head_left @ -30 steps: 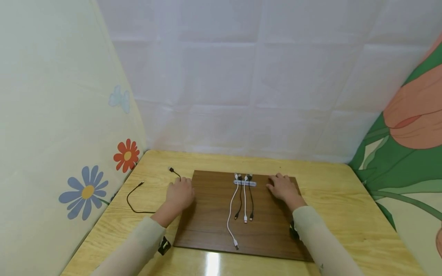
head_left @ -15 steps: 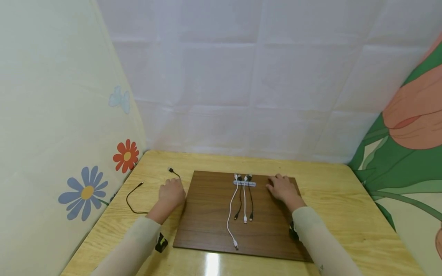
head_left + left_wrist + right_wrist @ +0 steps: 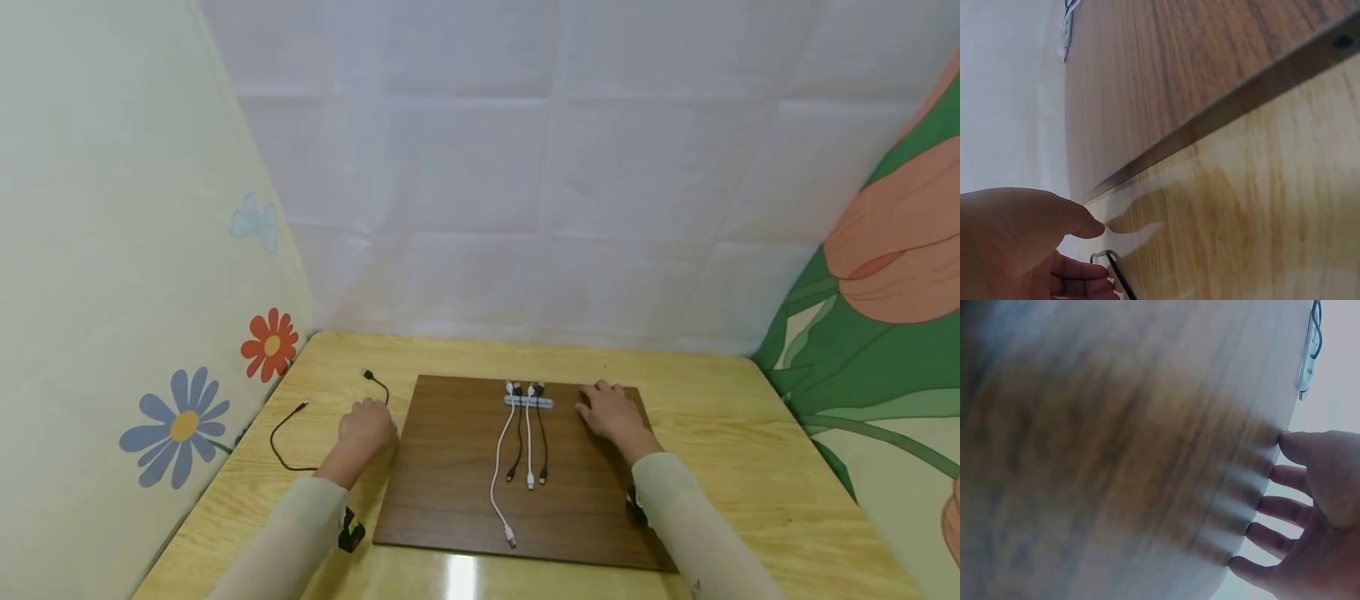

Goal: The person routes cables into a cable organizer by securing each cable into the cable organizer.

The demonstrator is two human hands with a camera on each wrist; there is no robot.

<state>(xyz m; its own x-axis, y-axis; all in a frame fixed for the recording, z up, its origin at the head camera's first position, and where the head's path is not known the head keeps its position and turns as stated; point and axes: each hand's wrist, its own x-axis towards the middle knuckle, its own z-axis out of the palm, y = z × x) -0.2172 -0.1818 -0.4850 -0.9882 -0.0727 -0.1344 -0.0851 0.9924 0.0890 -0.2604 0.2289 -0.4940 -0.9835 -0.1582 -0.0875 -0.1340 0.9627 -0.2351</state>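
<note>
My left hand (image 3: pixel 366 432) is low over the table, just left of the brown wooden board (image 3: pixel 442 492). It covers the middle of a loose black USB cable (image 3: pixel 283 457). In the left wrist view, the thumb stands apart from the bent fingers (image 3: pixel 1082 270), and the cable passes right at the fingertips. My right hand (image 3: pixel 611 410) rests on the board's far right part, fingers spread with their tips touching the surface. Between the hands, a pale cable holder strip (image 3: pixel 529 402) on the board carries two white cables and two black ones, their lower ends pointing toward me.
A light yellow wood-grain table (image 3: pixel 720 467) bears the board. A white sheet (image 3: pixel 480 167) hangs behind it, and flower-printed cloths stand at both sides. The black cable's USB plug (image 3: pixel 367 373) lies beyond my left hand, its other end nearer the left cloth.
My left hand has moved left, off the board's left edge and over the table by the black cable. The right hand and the cables on the board keep their places.
</note>
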